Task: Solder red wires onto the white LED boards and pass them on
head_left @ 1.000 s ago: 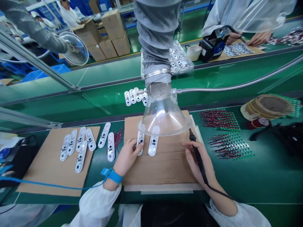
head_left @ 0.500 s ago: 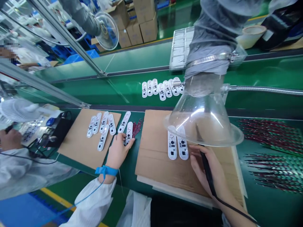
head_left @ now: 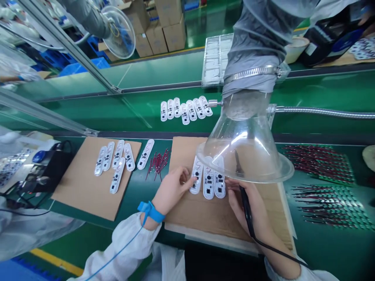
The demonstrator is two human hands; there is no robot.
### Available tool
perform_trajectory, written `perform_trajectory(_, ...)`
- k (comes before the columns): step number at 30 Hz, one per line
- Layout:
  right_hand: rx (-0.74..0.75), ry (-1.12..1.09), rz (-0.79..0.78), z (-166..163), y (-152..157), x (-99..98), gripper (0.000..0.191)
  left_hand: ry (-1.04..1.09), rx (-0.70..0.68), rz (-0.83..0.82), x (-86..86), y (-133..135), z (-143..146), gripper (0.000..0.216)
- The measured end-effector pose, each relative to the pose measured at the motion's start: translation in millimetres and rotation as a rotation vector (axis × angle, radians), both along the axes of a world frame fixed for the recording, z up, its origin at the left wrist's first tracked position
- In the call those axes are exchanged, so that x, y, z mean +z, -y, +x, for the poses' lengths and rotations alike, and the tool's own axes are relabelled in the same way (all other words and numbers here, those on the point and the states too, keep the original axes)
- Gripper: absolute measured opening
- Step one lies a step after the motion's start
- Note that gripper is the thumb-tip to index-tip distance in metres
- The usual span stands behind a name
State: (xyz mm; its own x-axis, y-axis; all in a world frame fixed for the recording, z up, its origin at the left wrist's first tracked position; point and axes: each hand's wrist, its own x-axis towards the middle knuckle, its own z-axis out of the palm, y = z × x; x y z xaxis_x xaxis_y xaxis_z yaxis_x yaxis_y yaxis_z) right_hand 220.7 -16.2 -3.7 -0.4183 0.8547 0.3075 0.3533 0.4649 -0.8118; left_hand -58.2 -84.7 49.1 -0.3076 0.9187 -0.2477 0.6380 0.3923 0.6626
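Observation:
My left hand [head_left: 173, 188], a blue strap at its wrist, pinches the lower part of a white oblong circuit board [head_left: 197, 171] over the brown cardboard sheet [head_left: 190, 212]. Right beside it lie two more boards, a middle board [head_left: 208, 182] and a right-hand board [head_left: 219, 184]. My right hand [head_left: 254, 203] grips a black soldering iron [head_left: 247, 208] like a pen. Its tip end shows through the clear fume hood [head_left: 243, 156], which also covers the boards' upper ends. Loose dark red wires [head_left: 158, 163] lie left of the cardboard.
Several boards rest on another cardboard sheet [head_left: 88, 187], with a single board [head_left: 145, 154] beside it. More boards [head_left: 191, 110] form a row at the back. Bundled wires [head_left: 319, 162] lie at right. A black device [head_left: 48, 168] stands at left; a metal frame bar [head_left: 67, 50] slants overhead.
My left hand has carried a board rightward from beside the red wires onto the cardboard, next to the other two. My right hand still holds the iron; the whole view has shifted slightly.

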Motion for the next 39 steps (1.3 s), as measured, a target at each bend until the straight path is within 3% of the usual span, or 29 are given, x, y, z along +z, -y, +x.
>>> perform_trajectory(2, -0.001, 0.001, 0.016, 0.1, -0.9, -2.0, 0.02, -0.109, 0.065, 0.024, 0.9, -4.9, -28.1, 0.028)
perform_trajectory(5, -0.005, -0.001, 0.049, -1.6, -2.9, -2.8, 0.019, -0.443, 0.34, -0.058, 6.1, -4.8, -92.5, 0.028)
perform_trajectory(8, -0.003, 0.018, 0.078, -3.7, -4.8, -1.0, 0.017, -0.542, 0.359, -0.198, 7.9, -2.7, -142.1, 0.031)
perform_trajectory(10, 0.001, 0.015, 0.073, -4.5, -5.2, 0.3, 0.017, -0.546, 0.316, -0.221, 9.0, -3.5, -158.2, 0.027)
perform_trajectory(13, -0.005, -0.012, 0.04, -4.0, -4.0, -0.3, 0.017, -0.55, 0.315, -0.207, 15.9, -6.8, -158.4, 0.024)
perform_trajectory(15, -0.012, -0.021, 0.006, -2.8, -2.2, -3.2, 0.017, -0.536, 0.33, -0.158, 20.8, -8.1, -139.7, 0.025)
perform_trajectory(17, -0.009, -0.038, -0.045, -1.3, -0.3, -7.2, 0.017, -0.469, 0.3, -0.086, 20.8, -7.8, -104.3, 0.027)
perform_trajectory(20, 0.005, -0.057, -0.11, 0.7, 1.4, -11.4, 0.019, -0.247, 0.119, -0.04, 10.2, -6.2, -40.5, 0.031)
perform_trajectory(22, 0.009, -0.062, -0.111, 1.7, 1.1, -11.4, 0.02, -0.124, 0.014, -0.016, 2.4, -5.9, -17.6, 0.032)
perform_trajectory(24, 0.004, -0.062, -0.076, 2.2, -0.2, -10.0, 0.019, -0.141, 0.049, -0.007, -0.5, -4.2, -26.4, 0.034)
perform_trajectory(29, -0.007, -0.027, 0.005, 2.3, -4.3, -9.1, 0.017, -0.595, 0.517, -0.166, 9.8, 21.5, -127.9, 0.03)
perform_trajectory(31, -0.003, -0.022, 0.014, 2.1, -5.2, -10.5, 0.02, -0.679, 0.547, -0.232, 9.8, 32.6, -154.2, 0.034)
perform_trajectory(36, 0.008, -0.014, 0.013, 1.5, -6.1, -11.8, 0.024, -0.677, 0.536, -0.286, 1.0, 31.5, -163.4, 0.033)
perform_trajectory(39, -0.003, -0.016, 0.014, 0.7, -5.6, -11.4, 0.02, -0.624, 0.542, -0.284, 8.7, 22.5, -162.6, 0.027)
